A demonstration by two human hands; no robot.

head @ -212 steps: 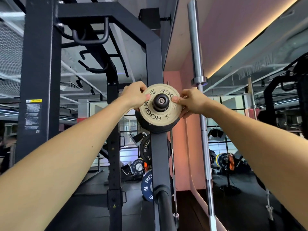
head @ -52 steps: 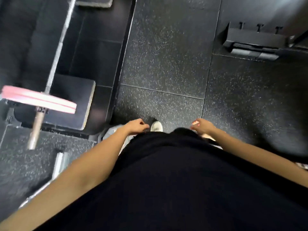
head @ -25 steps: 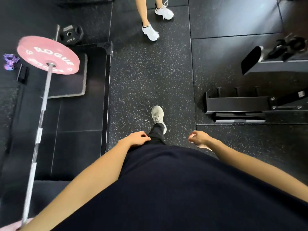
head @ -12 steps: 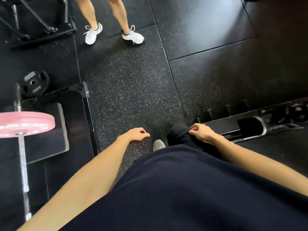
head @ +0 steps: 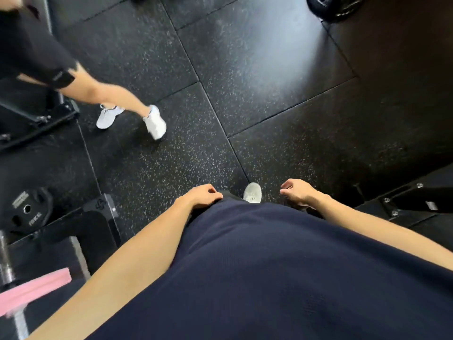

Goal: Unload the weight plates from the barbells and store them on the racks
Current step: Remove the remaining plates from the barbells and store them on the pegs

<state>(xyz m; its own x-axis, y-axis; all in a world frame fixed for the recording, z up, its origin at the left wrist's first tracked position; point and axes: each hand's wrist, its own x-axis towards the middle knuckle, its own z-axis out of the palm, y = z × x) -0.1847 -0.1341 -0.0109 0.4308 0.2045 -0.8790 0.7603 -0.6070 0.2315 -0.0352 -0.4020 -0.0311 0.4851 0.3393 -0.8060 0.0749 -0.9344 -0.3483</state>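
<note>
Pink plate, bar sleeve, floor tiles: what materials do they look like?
Pink round weight plate: likely rubber or urethane bumper, matte, uniform colour; blurred, so unsure. Grey cylindrical barbell sleeve: metal, dull sheen with ridged bands. Black speckled floor tiles: rubber, matte, pale flecks, visible seams.

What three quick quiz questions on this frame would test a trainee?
1. True or false: the left hand holds a plate.
2. Which plate is on the barbell? A) pink plate B) black plate
3. Fill in: the bystander's shoes are ____.

Key: 1 false; both it and the right hand hang empty. 2 A; the black one lies on the floor. 3 white.
</note>
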